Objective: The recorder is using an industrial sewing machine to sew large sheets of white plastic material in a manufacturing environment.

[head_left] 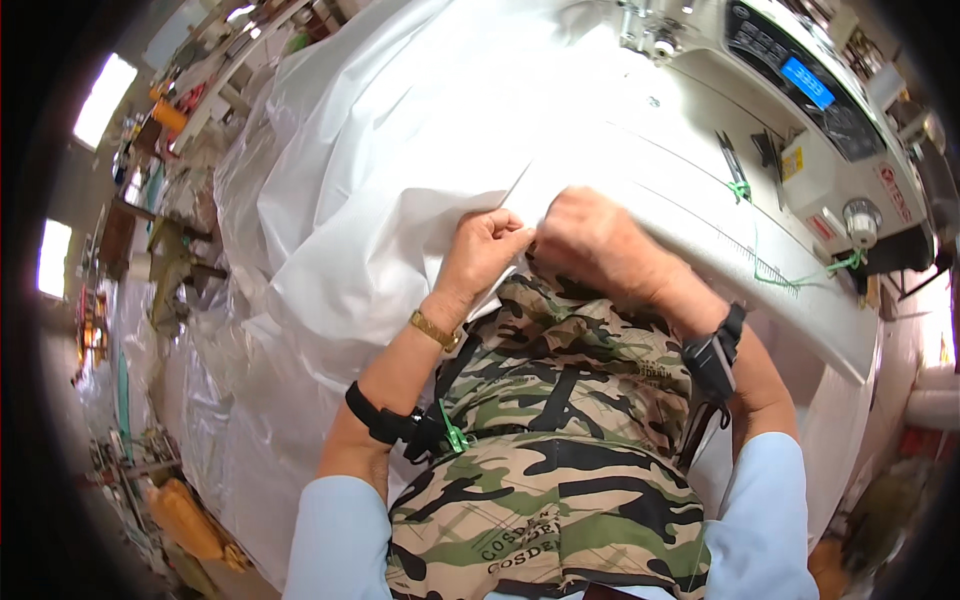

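Note:
White cloth (400, 240) spreads in loose folds from the sewing machine bed down over my lap. My left hand (482, 252) is closed at the cloth's edge, thumb and forefinger pinching it. Close to its right is my right hand (590, 235), curled and blurred by motion; whatever it may hold is hidden. Both hands are over the top of my camouflage apron (570, 400), in front of the machine bed. The white sewing machine (850, 180) stands at the upper right, its needle area (660, 45) brightly lit.
Dark thread snips (733, 160) lie on the machine bed, with green thread (790, 280) trailing toward the handwheel (861, 220). A printed ruler scale (735, 243) runs along the bed's front. Clear plastic sheeting (220, 400) hangs at the left, beside cluttered shelving.

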Demonstrator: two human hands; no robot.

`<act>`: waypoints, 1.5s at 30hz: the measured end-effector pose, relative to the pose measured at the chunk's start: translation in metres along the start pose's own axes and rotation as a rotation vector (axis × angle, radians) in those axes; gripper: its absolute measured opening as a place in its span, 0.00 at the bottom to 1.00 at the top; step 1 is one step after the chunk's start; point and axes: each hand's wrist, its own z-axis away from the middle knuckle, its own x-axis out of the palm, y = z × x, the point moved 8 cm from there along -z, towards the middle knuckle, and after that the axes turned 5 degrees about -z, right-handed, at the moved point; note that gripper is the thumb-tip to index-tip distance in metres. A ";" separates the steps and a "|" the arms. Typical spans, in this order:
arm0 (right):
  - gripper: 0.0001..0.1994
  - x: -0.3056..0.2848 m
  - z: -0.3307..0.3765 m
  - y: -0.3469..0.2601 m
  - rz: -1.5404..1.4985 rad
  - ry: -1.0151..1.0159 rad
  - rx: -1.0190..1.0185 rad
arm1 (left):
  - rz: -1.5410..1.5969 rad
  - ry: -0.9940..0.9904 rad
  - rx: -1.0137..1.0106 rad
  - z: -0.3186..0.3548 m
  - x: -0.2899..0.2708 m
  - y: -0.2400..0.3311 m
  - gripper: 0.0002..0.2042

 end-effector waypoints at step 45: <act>0.10 -0.031 -0.031 0.073 -0.182 -0.151 0.038 | -0.706 0.268 0.611 0.050 0.019 0.114 0.20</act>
